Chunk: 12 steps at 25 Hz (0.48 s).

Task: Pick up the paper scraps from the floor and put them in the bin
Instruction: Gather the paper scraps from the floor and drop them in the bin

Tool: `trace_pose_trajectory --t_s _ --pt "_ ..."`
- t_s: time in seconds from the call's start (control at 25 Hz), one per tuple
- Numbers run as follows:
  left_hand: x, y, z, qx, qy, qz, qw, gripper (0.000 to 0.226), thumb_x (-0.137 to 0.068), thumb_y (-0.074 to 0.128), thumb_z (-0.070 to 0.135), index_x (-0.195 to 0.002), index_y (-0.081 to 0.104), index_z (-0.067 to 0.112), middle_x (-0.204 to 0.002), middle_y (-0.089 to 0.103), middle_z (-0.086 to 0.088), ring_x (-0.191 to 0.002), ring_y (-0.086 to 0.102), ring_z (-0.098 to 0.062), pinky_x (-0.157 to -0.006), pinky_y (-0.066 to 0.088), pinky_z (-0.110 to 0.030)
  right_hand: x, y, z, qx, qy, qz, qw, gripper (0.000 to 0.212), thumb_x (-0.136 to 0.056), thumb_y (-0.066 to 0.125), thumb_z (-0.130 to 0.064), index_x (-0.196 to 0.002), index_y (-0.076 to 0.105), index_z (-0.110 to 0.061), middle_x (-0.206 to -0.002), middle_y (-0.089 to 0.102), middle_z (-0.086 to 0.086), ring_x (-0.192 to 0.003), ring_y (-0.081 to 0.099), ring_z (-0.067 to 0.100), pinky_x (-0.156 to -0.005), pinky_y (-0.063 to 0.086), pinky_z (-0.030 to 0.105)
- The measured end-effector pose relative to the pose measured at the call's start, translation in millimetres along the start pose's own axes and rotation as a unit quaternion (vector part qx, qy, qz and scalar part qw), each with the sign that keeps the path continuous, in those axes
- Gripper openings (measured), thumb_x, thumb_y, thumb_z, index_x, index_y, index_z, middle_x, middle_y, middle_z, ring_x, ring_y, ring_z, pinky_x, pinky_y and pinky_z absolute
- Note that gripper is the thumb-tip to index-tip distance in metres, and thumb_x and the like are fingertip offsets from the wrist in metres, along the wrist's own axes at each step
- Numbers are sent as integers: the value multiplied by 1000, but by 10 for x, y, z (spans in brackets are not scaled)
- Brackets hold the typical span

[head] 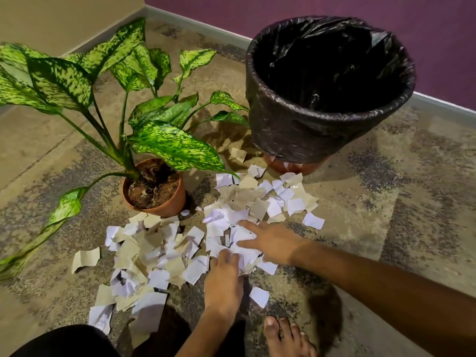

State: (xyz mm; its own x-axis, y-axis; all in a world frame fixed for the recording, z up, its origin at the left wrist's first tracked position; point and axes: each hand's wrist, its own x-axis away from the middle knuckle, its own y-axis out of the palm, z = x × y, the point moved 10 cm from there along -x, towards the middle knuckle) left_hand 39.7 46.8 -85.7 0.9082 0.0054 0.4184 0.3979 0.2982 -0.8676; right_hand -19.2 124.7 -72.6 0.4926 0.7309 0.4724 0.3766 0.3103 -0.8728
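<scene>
Mottled floor (386,202), purple wall (309,11), perhaps beige wall (64,16).

Left hand (226,282): bare, no ring, no watch, no glove. Forearm bare up to the bottom edge of the view; no sleeve showing.

Right hand (273,243): bare, no ring or band at the wrist. Forearm bare along its whole visible length to the right edge; no cuff in sight.

Bare foot (286,338) at the bottom edge: no shoe, no sock; toenails short and pale.

Black garment (64,341) at the bottom left corner: dark, plain, smooth cloth over a rounded limb; which limb, cannot tell.
</scene>
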Motion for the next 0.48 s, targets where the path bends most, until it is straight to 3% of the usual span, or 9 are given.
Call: trace_pose_trajectory --t_s 0.12,0.24,0.36,0.48 --pt "-73 -91 -51 60 -3 38 997 31 -94 52 21 -124 56 20 -132 45 4 -122 42 -18 -91 48 -30 -29 -30 76 -7 13 3 1000 62 -88 54 3 -141 42 -24 -159 16 13 -123 50 37 -84 53 42" --pt "-117 -202 -93 109 -11 76 991 26 -92 56 19 -117 63 16 -126 52 3 -115 51 -18 -87 48 -29 -38 -104 217 -18 25 29 999 51 -82 55 5 -128 54 -16 -152 30 13 -113 58 37 -80 53 40" --pt "-113 -458 -63 155 -3 139 978 18 -88 61 14 -105 69 13 -114 60 0 -101 59 -21 -81 50 -30 13 -334 410 -72 52 99 991 47 -81 56 2 -124 62 -16 -143 43 10 -109 60 36 -84 52 40" --pt "-126 -760 44 180 18 199 963 13 -88 64 12 -99 70 12 -104 63 -1 -90 62 -20 -78 51 -29 163 -797 571 -114 77 203 969 39 -78 65 -1 -113 68 -16 -125 55 6 -97 63 32 -77 50 34"
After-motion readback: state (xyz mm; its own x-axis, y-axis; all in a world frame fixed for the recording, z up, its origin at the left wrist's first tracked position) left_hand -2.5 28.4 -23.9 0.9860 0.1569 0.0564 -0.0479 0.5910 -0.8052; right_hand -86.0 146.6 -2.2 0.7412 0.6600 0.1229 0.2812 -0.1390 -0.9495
